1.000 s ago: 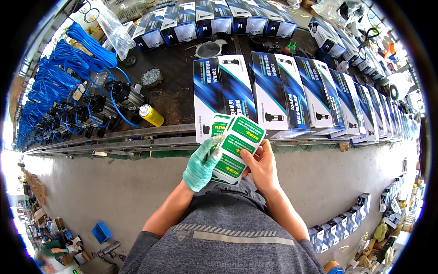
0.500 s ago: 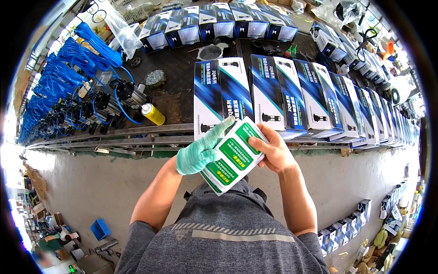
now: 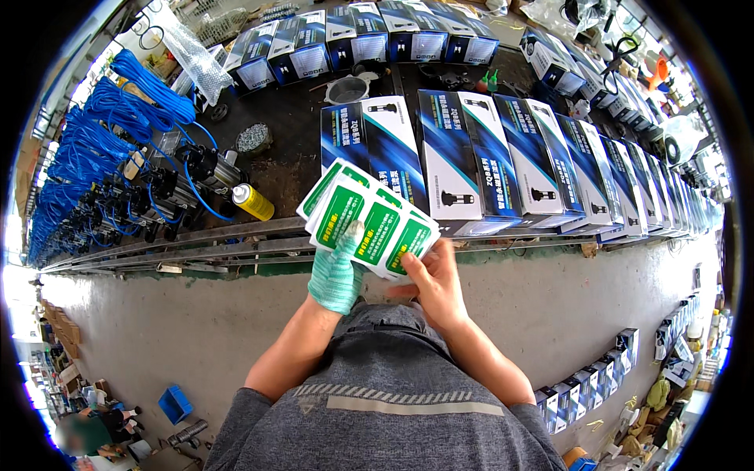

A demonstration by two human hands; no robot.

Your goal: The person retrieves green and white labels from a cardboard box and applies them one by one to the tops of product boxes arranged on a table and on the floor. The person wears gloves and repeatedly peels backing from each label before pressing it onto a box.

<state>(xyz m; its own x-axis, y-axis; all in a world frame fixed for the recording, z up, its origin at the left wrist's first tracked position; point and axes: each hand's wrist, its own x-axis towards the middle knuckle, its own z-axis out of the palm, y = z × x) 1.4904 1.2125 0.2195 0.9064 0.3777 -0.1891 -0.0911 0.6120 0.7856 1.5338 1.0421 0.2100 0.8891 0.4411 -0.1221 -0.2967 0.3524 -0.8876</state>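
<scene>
— Dark and crowded, that desk [image 3: 298, 169] ahead of you; what lies past your hands?

— Beyond my fingers stands a row of blue and white boxes [image 3: 463, 157], tilted side by side; a second row of the same boxes [image 3: 353, 43] sits farther off at the back edge; up and off to the side of my gloved hand there is a yellow spray can [image 3: 253, 202] on its side, and past it a bundle of blue hoses [image 3: 118, 118] with dark fittings.

— And what do you hold?

— A fanned stack of green and white cards [image 3: 365, 220], raised just in front of the desk's near edge; my right hand [image 3: 432, 286], bare, is clamped on the lower corner of the stack, thumb on top; my left hand [image 3: 336, 271], in a green knit glove, is closed up against the cards from below, its fingertip pressed on the face of one card.

— Anything below you?

— Grey concrete floor [image 3: 157, 337] under my arms; more of those boxes [image 3: 597, 377] are lined up on it, out beyond my right elbow.
</scene>
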